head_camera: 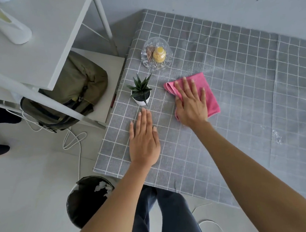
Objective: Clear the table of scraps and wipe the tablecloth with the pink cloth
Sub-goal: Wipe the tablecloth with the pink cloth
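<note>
A folded pink cloth [205,86] lies on the grey checked tablecloth [237,95], right of a small potted plant. My right hand [191,104] presses flat on the cloth with fingers spread and the thumb curled round its left edge. My left hand [144,140] rests flat on the tablecloth near the table's left edge, fingers together, holding nothing. A few small white specks [277,137] lie on the tablecloth at the right.
A potted succulent [141,91] in a white pot stands just beyond my left hand. A glass dish [168,60] holding a yellow bottle sits farther back. A black bin [89,200] with white scraps stands on the floor. A white shelf holds an olive backpack [74,90].
</note>
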{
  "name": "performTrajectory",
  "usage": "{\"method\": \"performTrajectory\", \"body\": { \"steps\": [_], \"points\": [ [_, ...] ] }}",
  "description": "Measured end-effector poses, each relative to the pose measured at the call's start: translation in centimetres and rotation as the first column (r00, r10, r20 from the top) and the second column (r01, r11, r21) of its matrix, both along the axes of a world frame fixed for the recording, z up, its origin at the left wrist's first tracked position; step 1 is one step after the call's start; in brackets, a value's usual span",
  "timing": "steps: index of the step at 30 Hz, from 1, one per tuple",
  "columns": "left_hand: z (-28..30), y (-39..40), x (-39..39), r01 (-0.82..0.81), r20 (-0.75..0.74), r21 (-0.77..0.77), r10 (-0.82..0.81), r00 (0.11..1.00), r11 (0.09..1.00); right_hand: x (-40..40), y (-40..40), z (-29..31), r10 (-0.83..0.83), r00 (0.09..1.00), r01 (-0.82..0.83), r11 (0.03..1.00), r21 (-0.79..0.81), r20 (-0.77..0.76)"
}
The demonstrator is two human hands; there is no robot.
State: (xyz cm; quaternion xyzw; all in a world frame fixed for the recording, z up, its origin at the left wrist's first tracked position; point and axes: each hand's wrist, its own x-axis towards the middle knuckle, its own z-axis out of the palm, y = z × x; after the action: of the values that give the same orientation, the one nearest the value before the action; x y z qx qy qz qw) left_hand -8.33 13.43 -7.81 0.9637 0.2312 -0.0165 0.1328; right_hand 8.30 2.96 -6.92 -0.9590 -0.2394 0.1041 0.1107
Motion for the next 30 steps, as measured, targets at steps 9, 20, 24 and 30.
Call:
{"method": "performTrajectory", "body": {
  "steps": [9, 20, 24, 30],
  "points": [
    [0.2, -0.1, 0.1, 0.003, -0.007, 0.024, -0.003, 1.0, 1.0, -5.5, 0.2, -0.1, 0.255, 0.967, -0.255, 0.967, 0.029, 0.004],
    [0.1, -0.2, -0.1, -0.012, 0.012, 0.002, 0.012, 1.0, 1.0, -1.8, 1.9, 0.1, 0.052, 0.999, -0.052, 0.999, 0.013, 0.007],
    [0.1, -0.1, 0.0, -0.003, -0.006, 0.023, 0.003, 1.0, 1.0, -5.8, 1.1, -0.1, 0.202, 0.979, -0.202, 0.979, 0.012, 0.021],
    [0.1, -0.1, 0.0, -0.012, 0.006, 0.008, 0.012, 1.0, 1.0, -2.5, 0.5, -0.4, 0.227, 0.973, -0.227, 0.974, 0.001, 0.033]
  ]
}}
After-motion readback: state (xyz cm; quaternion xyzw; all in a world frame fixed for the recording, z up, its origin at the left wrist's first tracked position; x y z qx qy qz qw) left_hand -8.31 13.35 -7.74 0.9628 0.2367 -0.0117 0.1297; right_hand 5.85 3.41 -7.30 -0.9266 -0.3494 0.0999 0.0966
